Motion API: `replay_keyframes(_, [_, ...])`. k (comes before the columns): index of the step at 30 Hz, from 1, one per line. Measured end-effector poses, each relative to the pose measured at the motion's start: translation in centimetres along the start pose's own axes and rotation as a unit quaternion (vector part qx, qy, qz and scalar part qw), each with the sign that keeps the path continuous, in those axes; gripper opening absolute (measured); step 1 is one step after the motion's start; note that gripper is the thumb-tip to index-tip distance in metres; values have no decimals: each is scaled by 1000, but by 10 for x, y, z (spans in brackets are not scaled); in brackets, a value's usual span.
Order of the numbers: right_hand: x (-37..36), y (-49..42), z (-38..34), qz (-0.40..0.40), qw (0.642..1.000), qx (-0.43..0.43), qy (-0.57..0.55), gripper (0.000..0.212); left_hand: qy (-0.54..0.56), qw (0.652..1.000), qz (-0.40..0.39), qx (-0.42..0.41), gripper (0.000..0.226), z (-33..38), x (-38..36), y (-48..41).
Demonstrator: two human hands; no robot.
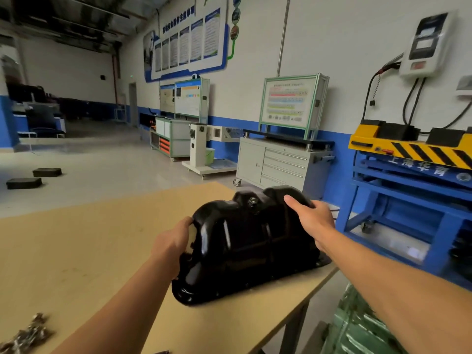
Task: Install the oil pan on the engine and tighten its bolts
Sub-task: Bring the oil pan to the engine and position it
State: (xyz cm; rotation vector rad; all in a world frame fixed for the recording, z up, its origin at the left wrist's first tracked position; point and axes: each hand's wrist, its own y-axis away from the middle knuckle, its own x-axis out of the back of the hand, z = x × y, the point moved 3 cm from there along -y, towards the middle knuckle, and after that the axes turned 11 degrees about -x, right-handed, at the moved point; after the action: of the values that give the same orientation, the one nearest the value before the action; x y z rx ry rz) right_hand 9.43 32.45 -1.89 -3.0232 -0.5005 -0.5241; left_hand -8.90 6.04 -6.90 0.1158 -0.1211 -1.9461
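Small heap of loose metal bolts (25,333), lower left, lying on the tan wooden tabletop (76,251). A blurred green striped object (362,328) sits lower right, below the tabletop's edge. Two bare forearms reach forward to the glossy black pressed-metal oil pan (250,241), which is sump-up near the tabletop's right edge. Whether its flange rests on the board or is just clear of it cannot be told. Left hand (173,241): grip closed round the pan's left end, fingers curled against it. Right hand (314,218): grip closed over the far right shoulder of the sump, thumb on top. Silvery drain plug (253,200): on the sump's upper face, between the hands. Beyond: grey drawer cabinet on castors (275,164); blue steel frame with a yellow-and-black striped top (413,152); two flat black blocks (24,183) on the floor, well apart from the tabletop.
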Motion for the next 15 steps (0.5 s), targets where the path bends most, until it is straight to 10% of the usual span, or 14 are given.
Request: replay_keyframes(15, [36,76,-86,-6,960,277,43,45,179,979,-87,-39,66,9,9,24])
